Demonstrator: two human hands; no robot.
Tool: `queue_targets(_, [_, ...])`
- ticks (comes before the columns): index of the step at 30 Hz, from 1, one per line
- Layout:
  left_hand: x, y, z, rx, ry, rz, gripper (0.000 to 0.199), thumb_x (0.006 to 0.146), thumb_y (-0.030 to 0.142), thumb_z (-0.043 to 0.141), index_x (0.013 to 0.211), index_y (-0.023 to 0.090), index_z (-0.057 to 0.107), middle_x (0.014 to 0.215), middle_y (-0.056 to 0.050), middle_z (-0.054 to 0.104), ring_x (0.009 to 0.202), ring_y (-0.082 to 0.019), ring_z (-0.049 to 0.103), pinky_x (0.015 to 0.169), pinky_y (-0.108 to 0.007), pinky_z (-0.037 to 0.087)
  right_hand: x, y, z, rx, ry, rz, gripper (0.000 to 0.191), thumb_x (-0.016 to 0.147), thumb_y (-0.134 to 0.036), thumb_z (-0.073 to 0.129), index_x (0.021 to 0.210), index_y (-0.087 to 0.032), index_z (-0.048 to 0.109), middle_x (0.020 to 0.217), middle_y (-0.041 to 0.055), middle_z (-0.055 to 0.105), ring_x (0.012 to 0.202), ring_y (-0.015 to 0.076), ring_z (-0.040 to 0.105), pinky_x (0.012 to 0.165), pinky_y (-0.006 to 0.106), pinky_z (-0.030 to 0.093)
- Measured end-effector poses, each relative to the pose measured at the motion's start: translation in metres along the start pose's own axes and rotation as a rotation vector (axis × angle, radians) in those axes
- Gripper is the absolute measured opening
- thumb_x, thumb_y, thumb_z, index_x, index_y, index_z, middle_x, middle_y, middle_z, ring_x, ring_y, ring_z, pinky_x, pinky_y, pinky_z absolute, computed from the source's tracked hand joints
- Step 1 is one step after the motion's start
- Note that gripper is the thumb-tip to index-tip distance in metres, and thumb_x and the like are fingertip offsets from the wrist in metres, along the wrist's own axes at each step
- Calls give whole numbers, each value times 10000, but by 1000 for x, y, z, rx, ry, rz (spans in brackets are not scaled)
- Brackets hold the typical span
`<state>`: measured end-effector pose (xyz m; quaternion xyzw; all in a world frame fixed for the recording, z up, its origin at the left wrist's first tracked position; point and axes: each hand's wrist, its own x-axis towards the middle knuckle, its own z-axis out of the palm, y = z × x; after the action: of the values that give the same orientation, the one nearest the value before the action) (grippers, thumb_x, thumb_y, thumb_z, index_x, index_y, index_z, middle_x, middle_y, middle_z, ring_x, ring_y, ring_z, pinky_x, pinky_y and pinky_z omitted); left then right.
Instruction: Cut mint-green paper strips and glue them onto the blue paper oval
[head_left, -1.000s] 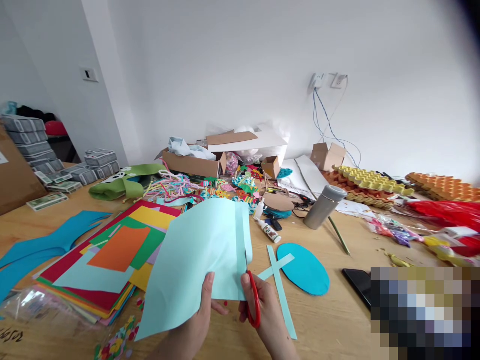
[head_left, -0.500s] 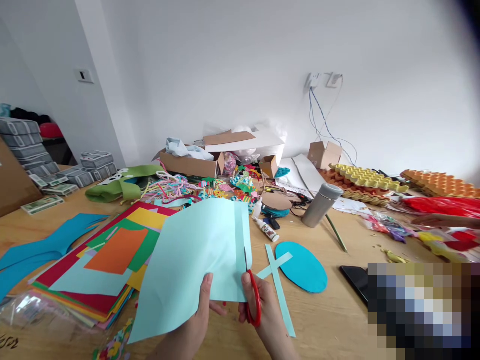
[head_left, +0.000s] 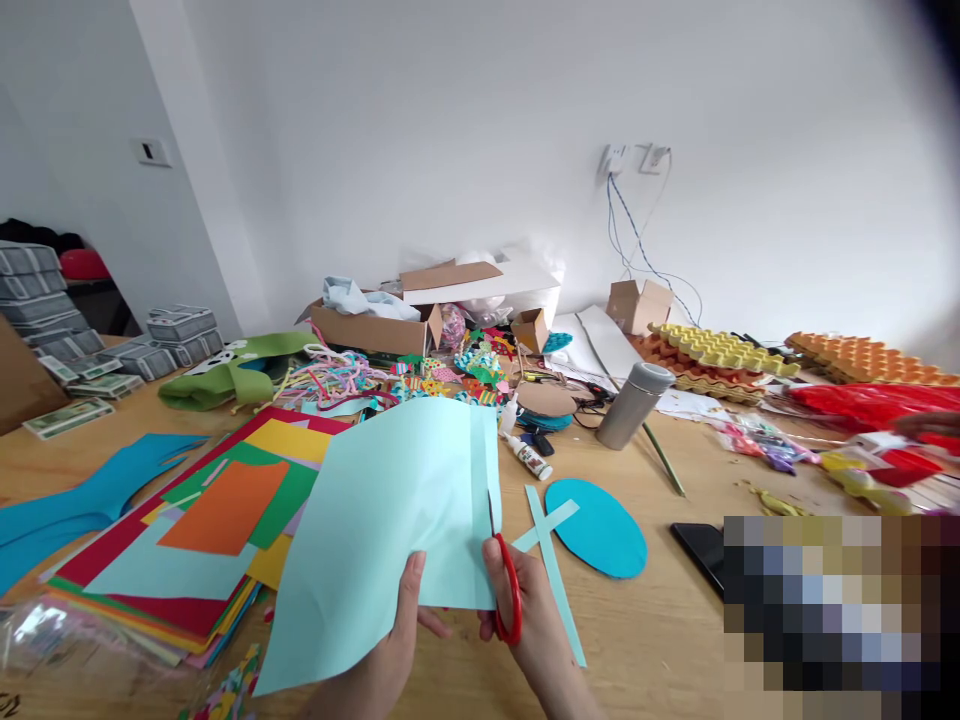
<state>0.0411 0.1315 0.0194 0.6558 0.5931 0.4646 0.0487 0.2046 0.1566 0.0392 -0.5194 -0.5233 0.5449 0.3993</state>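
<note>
At the far left of the frame, blue offcuts (head_left: pixel 90 495) with curved edges lie on the table (head_left: pixel 630 645). Next to them, in the lower left, is a stack of coloured paper (head_left: pixel 105 535) with an orange piece (head_left: pixel 225 507) on top.

The pale green sheet (head_left: pixel 367 520) stands raised in the lower middle. The left hand (head_left: pixel 394 625) grips its lower edge, thumb in front and fingers behind. Just right of that, the right hand (head_left: pixel 529 600) is curled around the red-handled scissors (head_left: pixel 512 590), whose blades point up along the sheet's right side; whether the blades are parted is hard to tell.

Two pale green strips (head_left: pixel 559 590) lie crossed just right of the right hand, so two look finished. A third narrow strip seems partly cut, with the upper part of the sheet probably uncut and most of its width left whole. One strip overlaps the blue oval (head_left: pixel 600 530).

Farther right are a grey flask (head_left: pixel 634 405) and a black phone (head_left: pixel 699 548); at the right edge, another person's hand (head_left: pixel 930 427) is blurred, its grip unclear.
</note>
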Motion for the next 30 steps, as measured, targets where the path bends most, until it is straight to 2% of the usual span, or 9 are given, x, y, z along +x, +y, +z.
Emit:
queue_targets(5, [1,3,-1,24,25,-6,359,872,385,583,545,277,685,408,51,617,381,-156,589,620,-280,583,0,-1,-1,10,8,4,645,763,-821,377,650,-195,477,424,-47,443,350,91,432,353,204,376])
queue_targets(11, [1,13,-3,110,78,15,425,880,412,577,485,287,672,431,66,638,442,-170,635,813,-358,543,0,-7,-5,-18,30,4,616,750,-808,433,613,-208,419,441,-44,457,367,104,466,353,207,339])
queue_targets(16, [1,7,-3,226,93,197,410,842,432,627,456,300,668,426,86,639,381,-145,602,674,-298,552,-2,-12,-7,-36,33,-23,608,786,-781,414,591,-206,428,416,-28,486,368,104,442,375,213,311])
queue_targets(22, [3,7,-5,243,107,212,409,852,401,618,464,281,668,432,72,647,373,-152,608,607,-292,561,-4,-15,-6,-19,32,-39,602,791,-775,415,581,-211,428,423,-25,476,379,110,430,390,230,328])
queue_targets(24, [3,5,-5,232,76,224,402,841,400,632,457,285,661,426,78,641,382,-155,615,636,-301,564,-3,-14,-6,-7,31,-39,596,795,-770,416,586,-212,428,423,-26,468,380,113,433,388,233,330])
queue_targets(27, [2,1,-4,147,2,172,386,845,385,635,472,288,666,423,84,636,390,-146,617,706,-297,566,-2,-9,-4,31,33,-29,585,785,-773,431,611,-215,435,444,-26,469,381,121,442,380,239,335])
queue_targets(30, [0,-5,-2,87,-17,132,336,854,372,628,539,281,700,436,70,642,381,-141,598,726,-293,569,0,-5,-3,70,55,-4,586,769,-784,441,612,-220,430,449,-27,448,366,122,422,362,250,332])
